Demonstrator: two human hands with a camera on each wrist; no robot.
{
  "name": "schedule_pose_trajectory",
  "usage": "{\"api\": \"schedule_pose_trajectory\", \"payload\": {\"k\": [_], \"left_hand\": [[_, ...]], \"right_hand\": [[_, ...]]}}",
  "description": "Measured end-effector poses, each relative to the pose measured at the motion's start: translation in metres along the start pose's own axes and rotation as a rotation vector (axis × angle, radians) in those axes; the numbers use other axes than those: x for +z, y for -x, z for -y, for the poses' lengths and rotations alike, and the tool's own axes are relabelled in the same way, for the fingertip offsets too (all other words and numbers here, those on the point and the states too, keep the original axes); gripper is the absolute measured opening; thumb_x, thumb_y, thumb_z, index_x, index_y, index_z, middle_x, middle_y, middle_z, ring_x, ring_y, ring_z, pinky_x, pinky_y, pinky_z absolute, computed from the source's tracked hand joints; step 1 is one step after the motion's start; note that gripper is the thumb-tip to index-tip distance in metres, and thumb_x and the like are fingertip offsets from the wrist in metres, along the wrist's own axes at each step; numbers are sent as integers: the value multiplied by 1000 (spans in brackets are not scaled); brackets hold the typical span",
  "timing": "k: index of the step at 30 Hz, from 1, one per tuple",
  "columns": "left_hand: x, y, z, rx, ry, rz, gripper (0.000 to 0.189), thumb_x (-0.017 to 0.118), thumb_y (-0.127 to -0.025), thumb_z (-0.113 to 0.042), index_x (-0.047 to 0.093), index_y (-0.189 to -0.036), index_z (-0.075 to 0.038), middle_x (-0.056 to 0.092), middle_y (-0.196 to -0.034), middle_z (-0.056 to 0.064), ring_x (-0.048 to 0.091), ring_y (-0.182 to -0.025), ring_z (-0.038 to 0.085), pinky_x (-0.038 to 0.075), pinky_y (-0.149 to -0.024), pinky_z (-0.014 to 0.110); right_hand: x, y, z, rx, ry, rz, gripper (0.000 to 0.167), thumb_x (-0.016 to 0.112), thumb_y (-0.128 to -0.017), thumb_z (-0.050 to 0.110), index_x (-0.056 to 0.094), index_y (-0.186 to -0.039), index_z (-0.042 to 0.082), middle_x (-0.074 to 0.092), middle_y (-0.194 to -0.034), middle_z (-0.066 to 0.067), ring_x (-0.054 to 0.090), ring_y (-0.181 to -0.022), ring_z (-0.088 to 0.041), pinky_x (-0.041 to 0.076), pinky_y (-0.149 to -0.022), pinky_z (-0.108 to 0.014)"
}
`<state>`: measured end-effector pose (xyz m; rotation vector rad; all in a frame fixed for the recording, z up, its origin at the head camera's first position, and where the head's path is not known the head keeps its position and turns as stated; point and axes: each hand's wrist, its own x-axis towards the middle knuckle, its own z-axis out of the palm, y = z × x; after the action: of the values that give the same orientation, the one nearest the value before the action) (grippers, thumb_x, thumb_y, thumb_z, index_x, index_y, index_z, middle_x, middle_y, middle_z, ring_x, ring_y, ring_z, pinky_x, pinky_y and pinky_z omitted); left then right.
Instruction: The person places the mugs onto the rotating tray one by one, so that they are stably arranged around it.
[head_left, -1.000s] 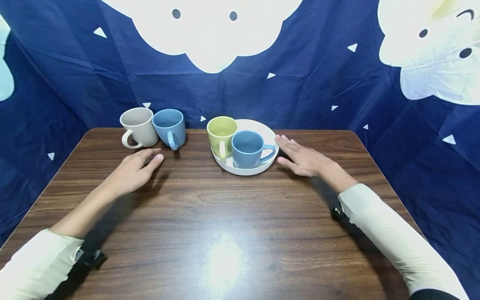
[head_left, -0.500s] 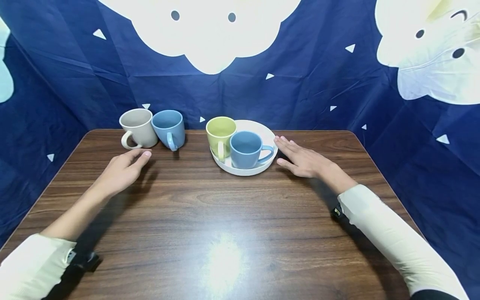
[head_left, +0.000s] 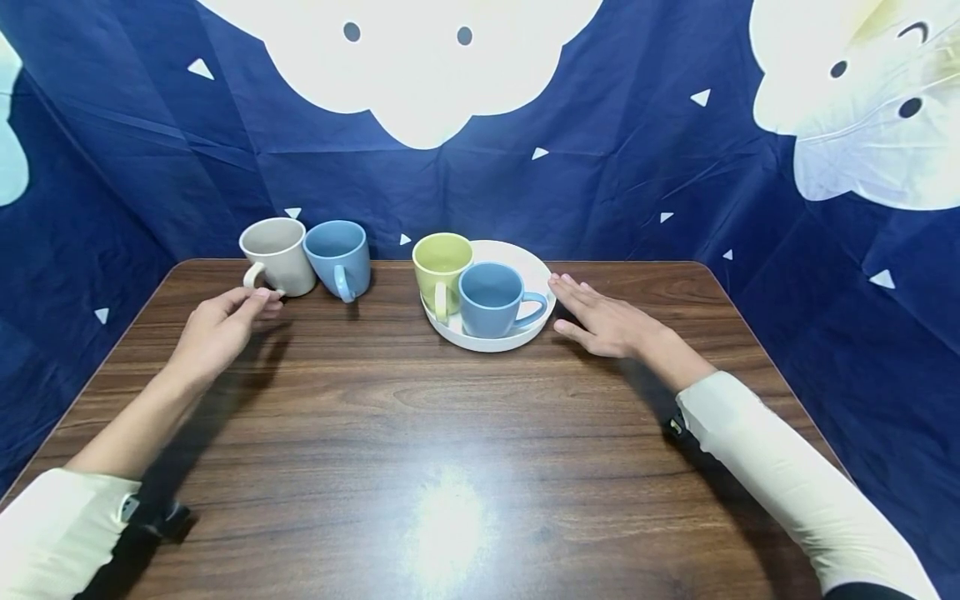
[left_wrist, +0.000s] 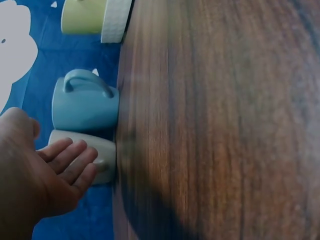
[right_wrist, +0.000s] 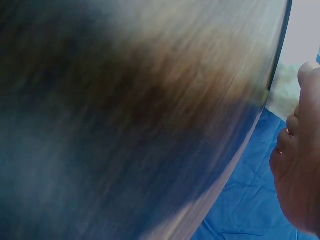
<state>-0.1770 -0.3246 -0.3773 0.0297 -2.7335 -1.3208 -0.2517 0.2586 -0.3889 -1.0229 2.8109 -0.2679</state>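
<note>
A beige mug (head_left: 288, 265) stands at the back left of the table, touching or nearly touching a blue mug (head_left: 358, 265). My left hand (head_left: 213, 333) is at the beige mug's handle, its lower part hidden behind the fingers. In the left wrist view the fingers (left_wrist: 75, 159) are loosely extended before the beige mug (left_wrist: 107, 150); contact cannot be told. A white plate (head_left: 480, 342) carries a green mug (head_left: 429, 279) and another blue mug (head_left: 487, 315). My right hand (head_left: 611, 323) lies with straight fingers beside the plate's right rim, holding nothing.
The brown wooden table (head_left: 450, 408) fills the foreground, with a bright glare spot near its front. Behind its back edge hangs a blue cloth (head_left: 337, 167) printed with white clouds and triangles.
My left hand has moved leftward, away from in front of the left blue mug to the beige mug's handle. The right hand, mugs and plate stay where they were.
</note>
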Motion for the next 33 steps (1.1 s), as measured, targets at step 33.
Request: {"api": "schedule_pose_trajectory", "payload": {"k": [33], "left_hand": [[-28,-22,38,-91,1002,31,29,51,-122,-19,73,-107,-9,82,-94,1,84,-80,15,68,-67,28]], "right_hand": [[-1,2,4,10,13,2,77,46,-122,46,13,-182,10,11,-191,-16,13,-179,-34,18,-146,-56]]}}
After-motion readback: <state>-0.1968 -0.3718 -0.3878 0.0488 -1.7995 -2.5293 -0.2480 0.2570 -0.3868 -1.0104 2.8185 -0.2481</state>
